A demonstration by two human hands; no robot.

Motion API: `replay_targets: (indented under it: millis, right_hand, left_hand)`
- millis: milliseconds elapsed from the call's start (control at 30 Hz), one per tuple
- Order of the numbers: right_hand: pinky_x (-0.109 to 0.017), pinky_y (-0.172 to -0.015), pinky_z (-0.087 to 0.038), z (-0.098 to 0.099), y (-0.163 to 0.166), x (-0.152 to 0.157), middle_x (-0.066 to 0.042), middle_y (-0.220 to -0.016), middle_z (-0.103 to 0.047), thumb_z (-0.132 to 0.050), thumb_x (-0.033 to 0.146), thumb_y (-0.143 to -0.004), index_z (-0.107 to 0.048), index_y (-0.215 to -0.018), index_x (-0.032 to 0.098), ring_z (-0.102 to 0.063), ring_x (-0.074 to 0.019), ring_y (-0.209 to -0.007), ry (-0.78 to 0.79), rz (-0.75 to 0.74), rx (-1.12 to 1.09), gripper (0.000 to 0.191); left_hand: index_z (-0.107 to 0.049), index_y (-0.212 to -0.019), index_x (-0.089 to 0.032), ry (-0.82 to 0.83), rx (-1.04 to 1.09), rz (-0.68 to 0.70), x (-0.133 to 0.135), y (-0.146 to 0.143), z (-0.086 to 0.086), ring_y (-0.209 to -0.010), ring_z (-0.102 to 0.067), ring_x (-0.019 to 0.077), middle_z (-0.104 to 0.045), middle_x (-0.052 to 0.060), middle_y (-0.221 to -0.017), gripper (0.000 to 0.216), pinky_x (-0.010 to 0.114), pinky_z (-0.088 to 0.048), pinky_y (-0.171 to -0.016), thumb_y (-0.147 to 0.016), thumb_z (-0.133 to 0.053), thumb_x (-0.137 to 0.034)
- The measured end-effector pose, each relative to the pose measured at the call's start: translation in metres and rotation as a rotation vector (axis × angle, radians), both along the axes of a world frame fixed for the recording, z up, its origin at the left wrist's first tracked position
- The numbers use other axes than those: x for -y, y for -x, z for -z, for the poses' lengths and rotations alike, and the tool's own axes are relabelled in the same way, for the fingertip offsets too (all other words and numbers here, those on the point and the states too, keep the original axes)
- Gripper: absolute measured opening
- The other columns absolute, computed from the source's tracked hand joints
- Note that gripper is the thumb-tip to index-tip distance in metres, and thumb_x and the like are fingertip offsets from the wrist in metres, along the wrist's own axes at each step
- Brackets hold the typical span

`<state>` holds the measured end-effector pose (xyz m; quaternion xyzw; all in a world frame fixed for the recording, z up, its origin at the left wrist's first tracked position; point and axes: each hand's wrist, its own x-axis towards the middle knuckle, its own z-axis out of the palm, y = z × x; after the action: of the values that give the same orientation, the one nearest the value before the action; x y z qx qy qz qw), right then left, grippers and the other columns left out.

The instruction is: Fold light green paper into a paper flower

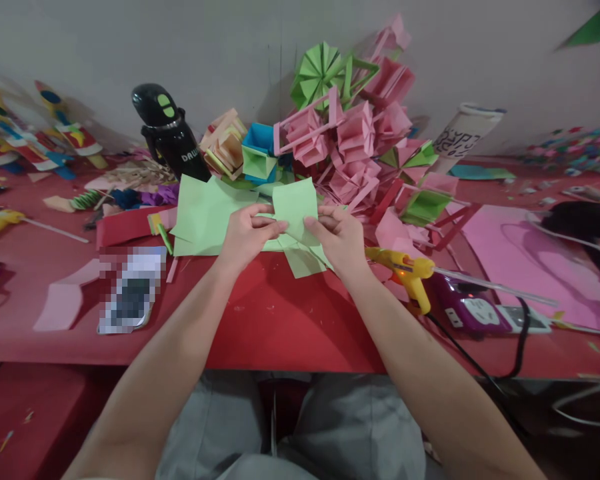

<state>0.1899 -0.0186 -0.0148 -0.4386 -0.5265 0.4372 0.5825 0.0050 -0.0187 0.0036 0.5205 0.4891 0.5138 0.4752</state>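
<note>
Between both hands, a light green paper piece [296,203] is held up over the red table. My left hand [253,233] pinches its left edge, thumb in front and fingers behind. On the right edge, my right hand [337,233] pinches it the same way. Beneath and beyond the hands lie larger light green sheets [205,213], one of them reaching out to the left. A smaller green piece [304,263] sticks out below the held one, and I cannot tell whether it is attached.
Folded pink paper shapes [355,133] are heaped behind the hands. A black bottle [167,133] stands at the back left. To the right lie a yellow glue gun [407,267] and a purple power strip [473,303]. A phone [133,293] rests at the left on the red table [290,327].
</note>
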Motion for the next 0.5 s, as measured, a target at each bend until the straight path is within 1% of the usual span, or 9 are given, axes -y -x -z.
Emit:
replay_targets:
  millis: [167, 300, 400, 500]
  right_hand:
    - [-0.034, -0.066, -0.055, -0.0013, 0.001, 0.0009, -0.004, -0.079, -0.077, -0.082, 0.045, -0.072, -0.07, -0.093, 0.021, -0.069, -0.0185, -0.069, -0.012, 0.006, 0.022, 0.034]
    - [-0.033, -0.065, -0.055, 0.0004, 0.0012, 0.0003, -0.002, -0.075, -0.074, -0.08, 0.045, -0.074, -0.068, -0.092, 0.021, -0.068, -0.0181, -0.069, -0.029, 0.02, 0.052, 0.032]
    - [-0.033, -0.067, -0.056, 0.0017, 0.0012, 0.0003, 0.0, -0.074, -0.071, -0.078, 0.04, -0.077, -0.065, -0.089, 0.022, -0.068, -0.0174, -0.07, -0.107, 0.009, 0.093, 0.025]
    - [-0.035, -0.077, -0.058, 0.001, 0.0002, 0.0017, -0.001, -0.084, -0.073, -0.074, 0.028, -0.078, -0.064, -0.085, 0.023, -0.07, -0.0181, -0.079, -0.22, 0.003, 0.128, 0.013]
  left_hand:
    - [-0.067, -0.097, -0.015, -0.023, -0.046, -0.024, 0.0009, 0.0005, -0.0031, -0.072, -0.073, 0.0212, -0.078, 0.008, -0.078, 0.043, 0.035, -0.059, -0.074, -0.066, -0.09, -0.034]
    - [-0.067, -0.091, -0.015, -0.035, -0.064, -0.042, 0.0027, -0.0006, -0.003, -0.073, -0.073, 0.022, -0.077, 0.008, -0.077, 0.038, 0.035, -0.059, -0.072, -0.067, -0.089, -0.036]
    - [-0.069, -0.083, -0.016, -0.089, -0.097, -0.064, 0.0021, 0.0002, -0.0017, -0.076, -0.072, 0.0223, -0.076, 0.007, -0.077, 0.032, 0.033, -0.058, -0.072, -0.067, -0.088, -0.035]
    - [-0.072, -0.085, -0.016, -0.12, -0.112, -0.095, -0.0004, 0.0033, -0.0019, -0.082, -0.071, 0.0217, -0.076, 0.007, -0.084, 0.027, 0.031, -0.057, -0.074, -0.067, -0.086, -0.031]
